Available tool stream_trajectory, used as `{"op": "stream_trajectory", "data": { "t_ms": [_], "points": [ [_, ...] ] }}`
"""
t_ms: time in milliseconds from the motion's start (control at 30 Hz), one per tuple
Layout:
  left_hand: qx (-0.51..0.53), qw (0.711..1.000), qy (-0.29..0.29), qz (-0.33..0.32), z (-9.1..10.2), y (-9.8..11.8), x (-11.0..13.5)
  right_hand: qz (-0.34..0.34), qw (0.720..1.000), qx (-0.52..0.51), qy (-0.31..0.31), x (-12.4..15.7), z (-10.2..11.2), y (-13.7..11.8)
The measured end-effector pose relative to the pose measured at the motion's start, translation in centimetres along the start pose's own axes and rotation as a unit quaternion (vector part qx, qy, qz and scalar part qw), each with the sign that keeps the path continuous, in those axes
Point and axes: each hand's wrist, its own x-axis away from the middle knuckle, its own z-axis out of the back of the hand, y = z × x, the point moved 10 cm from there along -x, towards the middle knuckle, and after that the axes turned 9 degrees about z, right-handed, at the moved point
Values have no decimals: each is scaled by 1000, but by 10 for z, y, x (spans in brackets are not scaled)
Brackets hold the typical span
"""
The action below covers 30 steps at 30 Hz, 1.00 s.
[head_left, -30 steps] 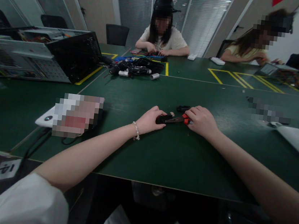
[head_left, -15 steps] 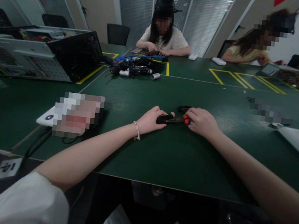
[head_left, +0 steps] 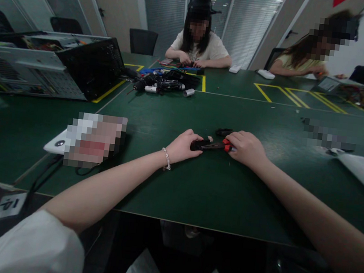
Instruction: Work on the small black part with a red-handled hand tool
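— Left hand (head_left: 183,148) is pinching a small black piece (head_left: 197,145) between thumb and fingers, around the middle of the table (head_left: 195,191). A pale bracelet (head_left: 166,159) is circling that wrist, btw.

— Cool, what's the other one doing?

— Right hand (head_left: 246,149) is clamping onto the red handles (head_left: 227,148) of some pliers (head_left: 213,146). They're lying nearly level, nose pointing left, straight at the black piece.

— So are the tips actually biting it?

— Honestly, I'm not managing to tell. They're meeting the piece right by the left thumb, but everything's looking too small and dark there.

— Anything else sitting close by?

— Yeah, a dark object (head_left: 224,132) is lying just behind the pliers, near the right hand's fingers, and a tiny pale bit (head_left: 210,138) is showing right above the pliers' nose. Further back, a tangle of black gear (head_left: 169,81) is sprawling across the table, and an opened computer case (head_left: 40,72) is standing off to the left.
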Motion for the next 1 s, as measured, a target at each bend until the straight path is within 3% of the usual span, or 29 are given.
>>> {"op": "stream_trajectory", "data": {
  "t_ms": [1000],
  "points": [
    [-4,1000,-1,-2,-2,-1,-1,-37,999,-14,-17,1,-2,2]
  ]
}}
